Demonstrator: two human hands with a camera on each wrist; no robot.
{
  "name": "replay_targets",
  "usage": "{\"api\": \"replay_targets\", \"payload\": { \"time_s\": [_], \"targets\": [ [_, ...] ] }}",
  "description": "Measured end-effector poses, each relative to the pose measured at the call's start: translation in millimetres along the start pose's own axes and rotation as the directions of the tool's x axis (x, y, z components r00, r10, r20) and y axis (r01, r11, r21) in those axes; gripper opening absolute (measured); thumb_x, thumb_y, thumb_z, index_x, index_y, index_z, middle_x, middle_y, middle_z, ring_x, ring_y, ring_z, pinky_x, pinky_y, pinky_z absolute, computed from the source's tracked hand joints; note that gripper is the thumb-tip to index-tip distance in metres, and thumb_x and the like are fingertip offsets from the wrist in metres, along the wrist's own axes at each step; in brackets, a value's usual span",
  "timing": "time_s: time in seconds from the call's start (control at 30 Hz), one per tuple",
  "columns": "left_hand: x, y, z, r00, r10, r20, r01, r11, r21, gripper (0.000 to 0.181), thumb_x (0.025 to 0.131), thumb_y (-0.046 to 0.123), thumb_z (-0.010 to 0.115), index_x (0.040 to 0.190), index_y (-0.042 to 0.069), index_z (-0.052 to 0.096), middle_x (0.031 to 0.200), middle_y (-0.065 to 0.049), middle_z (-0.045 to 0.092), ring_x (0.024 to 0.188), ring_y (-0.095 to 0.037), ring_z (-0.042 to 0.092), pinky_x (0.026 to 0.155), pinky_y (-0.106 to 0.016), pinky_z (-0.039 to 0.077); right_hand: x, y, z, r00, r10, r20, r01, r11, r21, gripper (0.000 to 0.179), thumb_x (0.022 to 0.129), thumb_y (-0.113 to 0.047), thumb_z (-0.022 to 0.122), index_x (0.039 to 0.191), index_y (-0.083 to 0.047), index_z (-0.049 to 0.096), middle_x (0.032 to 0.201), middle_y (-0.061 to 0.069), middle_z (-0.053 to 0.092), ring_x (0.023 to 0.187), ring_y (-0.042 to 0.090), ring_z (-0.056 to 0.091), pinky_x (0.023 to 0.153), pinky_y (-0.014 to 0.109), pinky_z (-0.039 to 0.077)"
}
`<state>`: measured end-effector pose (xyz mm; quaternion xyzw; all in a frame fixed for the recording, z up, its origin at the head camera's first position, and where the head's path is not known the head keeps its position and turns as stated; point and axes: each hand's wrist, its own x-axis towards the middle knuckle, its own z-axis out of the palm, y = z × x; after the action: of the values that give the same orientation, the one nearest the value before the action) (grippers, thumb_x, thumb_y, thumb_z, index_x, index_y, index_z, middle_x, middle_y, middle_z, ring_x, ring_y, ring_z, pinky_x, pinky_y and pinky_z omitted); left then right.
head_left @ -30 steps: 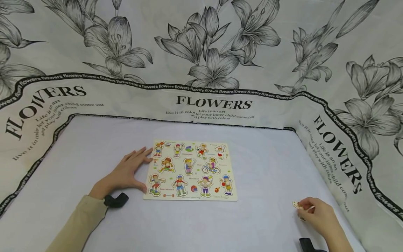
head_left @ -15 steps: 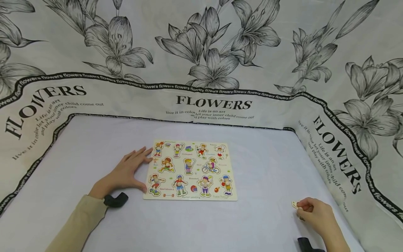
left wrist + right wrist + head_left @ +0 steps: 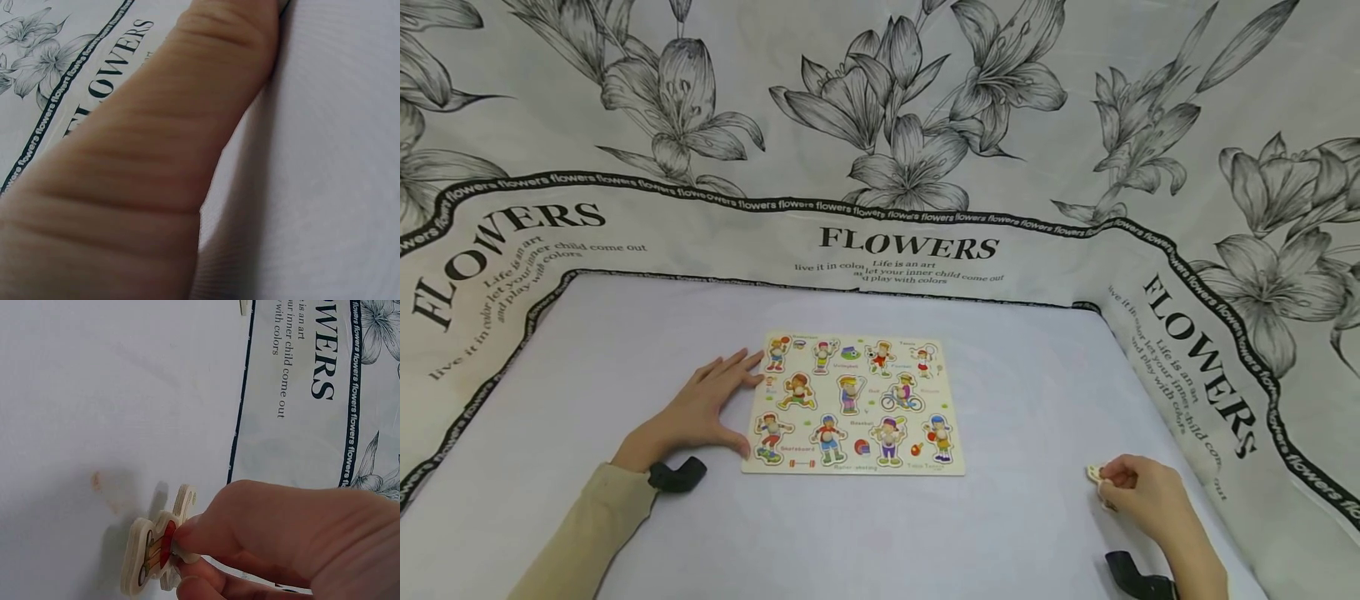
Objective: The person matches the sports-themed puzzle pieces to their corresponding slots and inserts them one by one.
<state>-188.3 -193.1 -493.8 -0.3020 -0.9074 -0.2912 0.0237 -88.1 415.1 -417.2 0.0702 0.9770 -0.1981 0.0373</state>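
Observation:
A puzzle board (image 3: pixel 865 427) printed with cartoon sports figures lies flat on the white cloth in the head view. My left hand (image 3: pixel 700 410) spreads along its left side, with fingertips at the upper left edge and the thumb at the lower left corner. Only part of that hand (image 3: pixel 144 144) fills the left wrist view. Off to the right of the board, my right hand (image 3: pixel 1146 492) pinches a wooden puzzle piece (image 3: pixel 1096 474) between thumb and fingers. Seen from the right wrist, the piece (image 3: pixel 140 556) stands tilted, its red-and-tan printed side partly covered by the fingers.
The white cloth (image 3: pixel 1022 392) has a border printed with flowers and lettering (image 3: pixel 910 244), rising behind the table area. Black wrist mounts (image 3: pixel 677 475) sit on both wrists. A small brownish stain (image 3: pixel 95 481) marks the cloth near the piece in the right wrist view.
My right hand has shifted slightly left and away from me, carrying the puzzle piece with it. The left hand and the board look unmoved.

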Motion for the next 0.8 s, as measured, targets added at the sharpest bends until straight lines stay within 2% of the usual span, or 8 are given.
{"api": "replay_targets", "payload": {
  "time_s": [0.2,0.43,0.8],
  "targets": [
    [0.0,1.0,0.0,1.000,0.014,-0.012,-0.014,1.000,0.005,0.113,0.050,0.072,0.083,0.137,0.007,0.053,0.160,-0.012,0.030,0.148,-0.038,0.019,0.116,-0.059,0.014,6.2,-9.3,-2.5,1.000,-0.025,-0.010,0.025,1.000,-0.011,0.008,0.077,-0.005,0.069,0.084,-0.002,0.068,0.070,0.001,0.060,0.065,0.017,0.050,0.051,0.027,0.040],
    [-0.1,0.5,-0.8,1.000,-0.003,0.004,0.003,1.000,-0.002,0.114,0.049,0.073,0.082,0.138,0.008,0.052,0.162,-0.010,0.028,0.150,-0.035,0.017,0.117,-0.057,0.012,15.6,-21.2,-4.8,0.999,-0.039,-0.008,0.039,0.999,-0.001,0.010,0.077,-0.004,0.069,0.087,-0.001,0.068,0.072,0.002,0.061,0.066,0.017,0.052,0.052,0.028,0.041],
    [0.3,0.8,-1.7,1.000,-0.017,0.012,0.016,1.000,0.002,0.116,0.049,0.074,0.082,0.139,0.008,0.052,0.162,-0.010,0.027,0.150,-0.034,0.016,0.118,-0.056,0.012,27.5,-37.4,-6.6,0.991,-0.130,-0.041,0.131,0.991,0.027,0.014,0.075,0.000,0.067,0.088,0.002,0.066,0.074,0.003,0.061,0.066,0.017,0.053,0.050,0.025,0.045]
  ]
}}
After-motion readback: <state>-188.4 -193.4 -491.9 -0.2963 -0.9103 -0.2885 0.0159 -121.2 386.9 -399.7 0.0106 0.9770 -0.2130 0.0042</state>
